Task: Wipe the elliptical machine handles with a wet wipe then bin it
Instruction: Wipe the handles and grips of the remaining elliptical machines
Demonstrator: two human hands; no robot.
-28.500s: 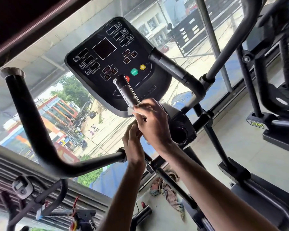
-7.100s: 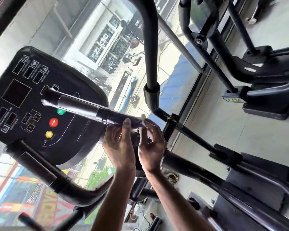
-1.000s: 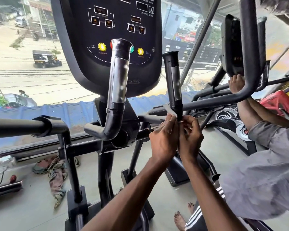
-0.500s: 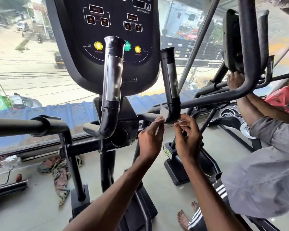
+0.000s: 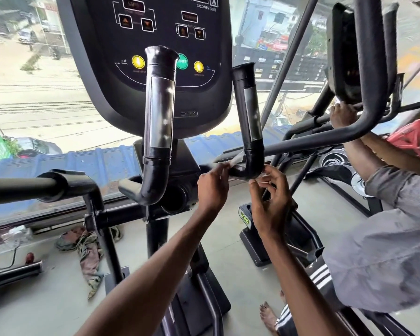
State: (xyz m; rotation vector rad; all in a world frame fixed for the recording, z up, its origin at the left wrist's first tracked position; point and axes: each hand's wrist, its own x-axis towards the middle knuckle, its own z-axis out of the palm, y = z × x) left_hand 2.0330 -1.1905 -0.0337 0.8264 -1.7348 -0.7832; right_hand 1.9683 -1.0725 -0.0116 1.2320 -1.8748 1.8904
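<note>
Left hand (image 5: 212, 189) pinches the wet wipe (image 5: 237, 160) against the handle (image 5: 249, 112) bend.

- Pale grey smooth concrete floor (image 5: 58, 301) fills the lower half of the frame, up to the window wall.
- Black metal base of the elliptical machine (image 5: 204, 297) stands on it at lower centre.
- Crumpled patterned cloth rag (image 5: 89, 255) lies at left of centre, near the window.
- Small red object (image 5: 30, 258) sits just left of the rag, too small to identify.
- Black block foot with a green logo (image 5: 251, 241) of a neighbouring machine rests right of centre.
- Another person's bare foot (image 5: 267, 316) stands at the lower right.
</note>
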